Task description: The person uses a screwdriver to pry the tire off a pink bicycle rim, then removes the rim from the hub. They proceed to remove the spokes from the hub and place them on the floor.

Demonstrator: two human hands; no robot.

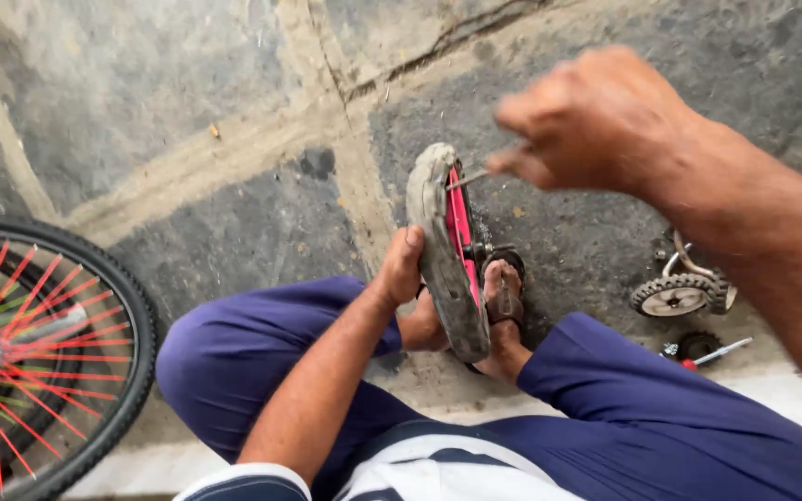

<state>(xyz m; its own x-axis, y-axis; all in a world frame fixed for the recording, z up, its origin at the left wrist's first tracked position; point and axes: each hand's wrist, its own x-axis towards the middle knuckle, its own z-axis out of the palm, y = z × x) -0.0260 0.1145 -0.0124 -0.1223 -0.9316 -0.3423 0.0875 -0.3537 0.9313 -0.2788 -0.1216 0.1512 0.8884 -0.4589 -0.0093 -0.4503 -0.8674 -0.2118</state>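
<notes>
A small wheel point(443, 250) with a worn grey tyre and a pink rim stands on edge between my feet. My left hand point(403, 269) grips the tyre's left side, thumb on the tread. Raised above it on the right, my right hand point(591, 121) is closed on a thin metal tool point(475, 176) whose tip touches the pink rim near the top of the wheel. The right hand is blurred. My sandalled foot point(503, 297) rests against the wheel's right side.
A bicycle wheel point(39, 353) with red and green spokes stands at the left edge. Small white training wheels point(679, 295) on a bracket lie at the right, with a red-handled tool point(712, 354) beside them. The ground is cracked concrete.
</notes>
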